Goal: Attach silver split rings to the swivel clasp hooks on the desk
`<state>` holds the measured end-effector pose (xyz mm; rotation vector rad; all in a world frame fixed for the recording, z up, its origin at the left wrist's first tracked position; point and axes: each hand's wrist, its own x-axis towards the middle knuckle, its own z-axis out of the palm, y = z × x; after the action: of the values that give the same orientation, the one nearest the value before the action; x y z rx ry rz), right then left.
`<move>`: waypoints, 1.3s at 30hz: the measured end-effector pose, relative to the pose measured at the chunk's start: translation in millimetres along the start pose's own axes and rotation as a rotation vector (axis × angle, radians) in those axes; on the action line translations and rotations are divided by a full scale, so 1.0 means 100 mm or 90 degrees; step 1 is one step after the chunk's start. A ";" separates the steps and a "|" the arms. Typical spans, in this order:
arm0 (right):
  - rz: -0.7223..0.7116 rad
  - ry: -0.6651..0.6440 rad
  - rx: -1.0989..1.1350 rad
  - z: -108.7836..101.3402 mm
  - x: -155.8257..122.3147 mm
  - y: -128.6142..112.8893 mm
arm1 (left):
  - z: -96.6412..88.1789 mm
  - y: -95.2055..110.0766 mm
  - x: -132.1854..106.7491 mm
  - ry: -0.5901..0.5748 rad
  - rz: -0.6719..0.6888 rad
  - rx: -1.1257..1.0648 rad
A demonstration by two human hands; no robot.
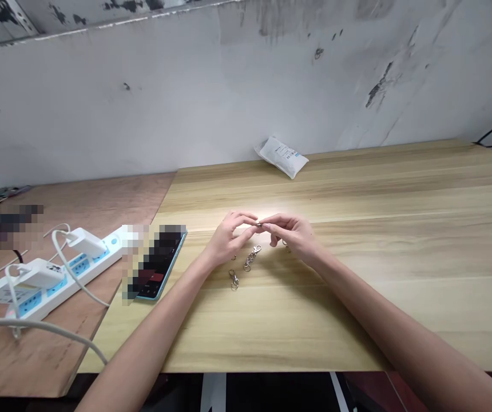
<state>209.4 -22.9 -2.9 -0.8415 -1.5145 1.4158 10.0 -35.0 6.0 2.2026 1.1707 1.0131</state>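
Over the wooden table, my left hand and my right hand meet fingertip to fingertip, both pinched on a small metal piece. Its exact kind is too small to make out. Just below the hands lies a linked group of silver swivel clasps with rings. A single clasp with a ring rests nearer the front edge. Beneath my right hand, more small metal hardware is partly hidden. A tiny ring lies by my left wrist.
A phone, partly blurred out, lies left of my left forearm. Further left, a white power strip holds chargers, and a grey cable crosses the table's left edge. A white plastic packet sits against the wall at the back.
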 end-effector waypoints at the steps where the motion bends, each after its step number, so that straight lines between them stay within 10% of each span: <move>1: 0.007 0.010 0.004 0.01 0.00 -0.01 | 0.01 -0.01 0.00 0.004 0.006 -0.006; 19: 0.040 0.027 -0.002 -0.04 0.00 0.01 | 0.02 0.00 -0.01 0.046 0.093 0.268; 39: 0.093 -0.012 -0.014 -0.06 0.00 -0.02 | -0.01 -0.02 -0.01 0.112 0.010 0.099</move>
<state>215.2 -20.1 -1.4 -0.9710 -1.5117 1.5178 8.2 -34.5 5.4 2.2814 1.3529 1.1796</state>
